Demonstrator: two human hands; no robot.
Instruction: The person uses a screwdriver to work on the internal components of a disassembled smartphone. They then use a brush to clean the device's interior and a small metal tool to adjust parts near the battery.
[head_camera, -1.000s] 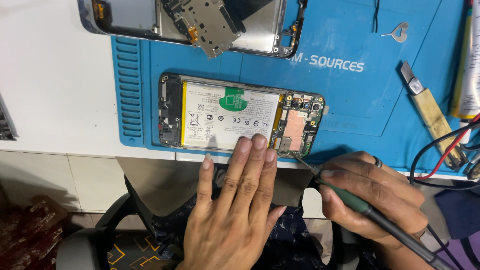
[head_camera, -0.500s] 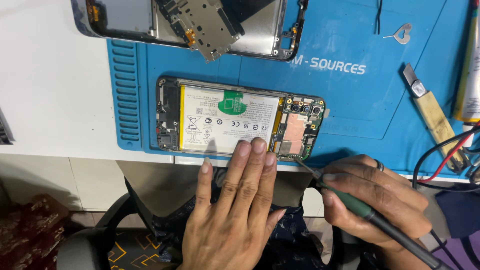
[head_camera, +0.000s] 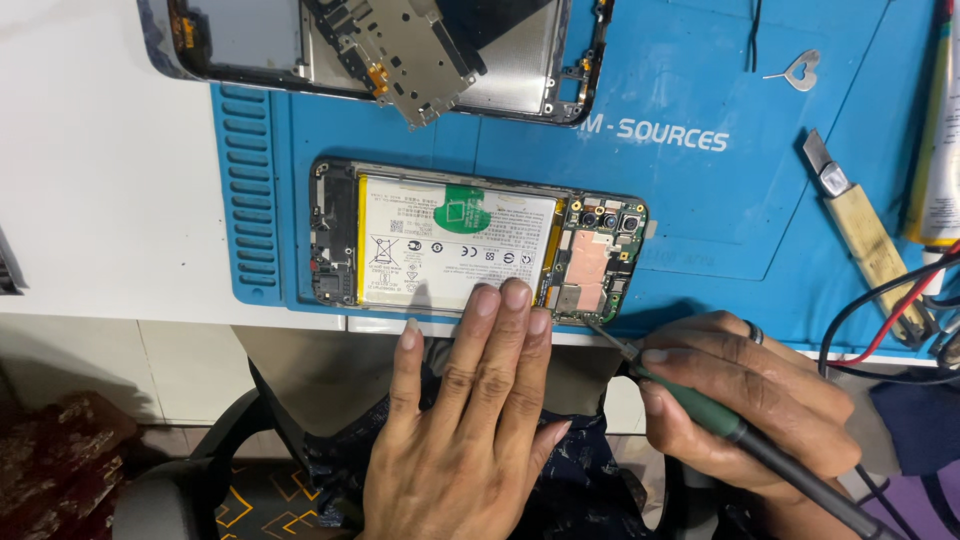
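Note:
An opened phone (head_camera: 340, 235) lies on the blue work mat (head_camera: 700, 200), showing its white battery (head_camera: 450, 245) and, at the right end, its circuit board (head_camera: 590, 260). My left hand (head_camera: 465, 420) lies flat, its fingertips pressing the phone's near edge and the battery. My right hand (head_camera: 740, 400) grips a green-handled soldering iron (head_camera: 720, 425). The iron's thin tip touches the near right corner of the circuit board.
A second opened phone frame (head_camera: 530, 60) with a loose metal plate (head_camera: 400, 50) lies at the mat's far edge. A wooden-handled blade (head_camera: 865, 235), a SIM pin (head_camera: 795, 70) and red and black wires (head_camera: 900, 310) lie to the right. A white table (head_camera: 100, 180) spreads to the left.
The view has shifted slightly. Both hands stay in place, the left on the phone and the right holding the iron at the board.

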